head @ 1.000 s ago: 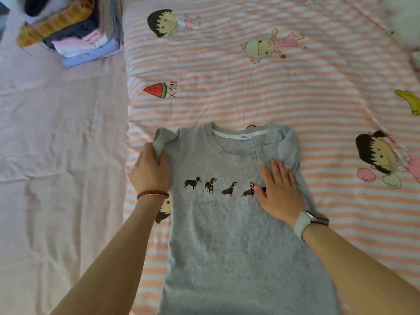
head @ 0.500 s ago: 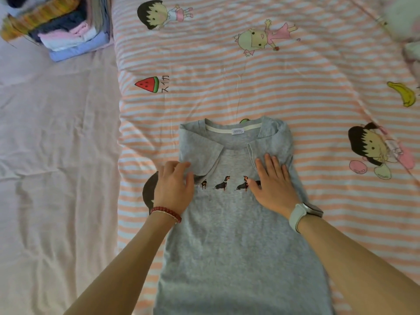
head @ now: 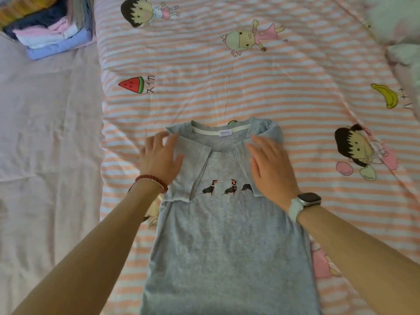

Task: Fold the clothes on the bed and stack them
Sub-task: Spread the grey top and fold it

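Note:
A grey T-shirt (head: pixel 227 242) with small dog prints lies face up on the striped cartoon bedspread (head: pixel 250 87), collar away from me. Both sleeves are folded inward over the chest. My left hand (head: pixel 160 159), with a red bead bracelet, presses flat on the folded left sleeve near the shoulder. My right hand (head: pixel 270 165), above a white watch, lies flat with straight fingers on the folded right sleeve. A stack of folded clothes (head: pixel 47 30) sits at the far left corner on the pink sheet.
A plain pink sheet (head: pixel 45 155) covers the left side of the bed. White crumpled fabric (head: pixel 395 23) lies at the far right edge. Cartoon figures, a watermelon and a banana are printed on the bedspread.
My left hand folded the left sleeve inward and slid up to the shoulder. My right hand moved up along the folded right sleeve. The camera view shifted closer.

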Available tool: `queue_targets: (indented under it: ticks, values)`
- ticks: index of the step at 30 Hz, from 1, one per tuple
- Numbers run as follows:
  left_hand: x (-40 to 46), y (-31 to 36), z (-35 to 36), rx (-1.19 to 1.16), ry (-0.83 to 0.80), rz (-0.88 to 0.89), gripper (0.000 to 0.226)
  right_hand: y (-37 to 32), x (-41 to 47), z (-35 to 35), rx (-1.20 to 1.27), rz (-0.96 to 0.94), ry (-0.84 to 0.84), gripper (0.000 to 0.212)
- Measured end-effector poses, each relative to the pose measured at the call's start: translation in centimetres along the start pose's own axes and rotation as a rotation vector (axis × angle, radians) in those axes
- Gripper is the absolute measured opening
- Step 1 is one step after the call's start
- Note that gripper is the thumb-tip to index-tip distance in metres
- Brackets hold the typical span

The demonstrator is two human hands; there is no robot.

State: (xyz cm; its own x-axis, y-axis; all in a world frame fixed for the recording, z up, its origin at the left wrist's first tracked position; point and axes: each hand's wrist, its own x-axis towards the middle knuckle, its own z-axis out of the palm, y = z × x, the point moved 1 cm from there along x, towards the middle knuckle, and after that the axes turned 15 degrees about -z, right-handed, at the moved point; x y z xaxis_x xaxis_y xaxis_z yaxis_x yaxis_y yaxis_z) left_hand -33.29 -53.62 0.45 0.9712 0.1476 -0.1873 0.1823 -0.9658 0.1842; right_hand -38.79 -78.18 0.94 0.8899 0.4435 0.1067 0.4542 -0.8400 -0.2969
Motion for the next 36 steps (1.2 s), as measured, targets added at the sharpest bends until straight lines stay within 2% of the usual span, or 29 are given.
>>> queue_targets:
  ticks: [1, 2, 6, 8, 9, 11, 12, 14, 17, 19, 21, 23, 25, 28, 30, 34, 35, 36]
  values:
    - [1.5, -0.1, 0.1, 0.028, -0.06, -0.037, 0.064, 1.3, 0.9, -0.7, -0.033, 0.023, 0.034, 0.038]
    - [2.8, -0.1, 0.3, 0.058, -0.136, -0.067, 0.075, 2.5, 1.8, -1.4, -0.062, 0.061, -0.002, 0.044]
    - [6.1, 0.4, 1.2, 0.162, -0.321, -0.067, 0.097, 6.3, 5.0, -2.2, 0.014, 0.221, -0.36, 0.072]
    - [7.0, 1.2, 0.8, 0.25, -0.339, -0.058, 0.096, 7.2, 6.1, -2.0, 0.065, 0.286, -0.421, 0.071]
    - [7.4, 1.6, 0.3, 0.281, -0.343, -0.045, 0.082, 7.3, 6.5, -2.0, 0.066, 0.302, -0.428, 0.062]
    - [7.6, 2.6, -1.0, 0.234, -0.355, -0.001, 0.032, 7.0, 6.9, -2.1, 0.064, 0.3, -0.413, 0.038]
    - [7.3, 2.9, -1.6, 0.195, -0.334, 0.039, 0.021, 6.7, 6.7, -2.1, 0.077, 0.292, -0.377, 0.032]
    - [5.6, 3.1, -2.8, 0.106, -0.219, 0.146, 0.019, 5.9, 5.4, -2.5, 0.095, 0.278, -0.238, 0.025]
    - [0.6, 1.5, -4.4, -0.105, 0.049, 0.359, 0.008, 3.7, 1.5, -3.6, 0.07, 0.216, 0.015, 0.013]
    - [-3.1, -0.4, -5.1, -0.144, 0.159, 0.443, 0.005, 1.6, -1.8, -4.3, 0.054, 0.173, 0.082, 0.014]
    - [-6.6, -2.2, -5.1, -0.137, 0.19, 0.496, 0.017, -0.4, -5.5, -4.6, 0.043, 0.117, 0.091, 0.03]
    - [-10.1, -3.8, -4.5, -0.103, 0.148, 0.573, 0.03, -2.4, -9.3, -4.3, -0.013, 0.038, 0.063, 0.042]
    - [-13.4, -4.9, -4.1, -0.072, 0.106, 0.653, 0.034, -4.2, -12.4, -4.2, -0.068, -0.06, 0.05, 0.028]
    - [-18.0, -6.5, -4.1, -0.03, -0.004, 0.733, 0.033, -7.3, -16.7, -4.2, -0.048, -0.091, 0.025, 0.013]
    - [-20.7, -7.7, -4.0, -0.03, -0.008, 0.767, 0.035, -9.1, -19.4, -4.0, -0.045, -0.109, 0.017, 0.014]
    - [-24.7, -9.7, -3.1, -0.021, -0.014, 0.828, 0.033, -11.5, -23.9, -3.2, -0.049, -0.095, -0.066, 0.03]
    - [-25.5, -10.0, -2.6, 0.013, -0.048, 0.831, 0.032, -12.0, -24.7, -2.9, -0.057, -0.095, -0.105, 0.032]
    - [-26.3, -10.2, -2.0, 0.106, -0.134, 0.817, 0.043, -12.6, -25.6, -2.5, -0.065, -0.088, -0.151, 0.033]
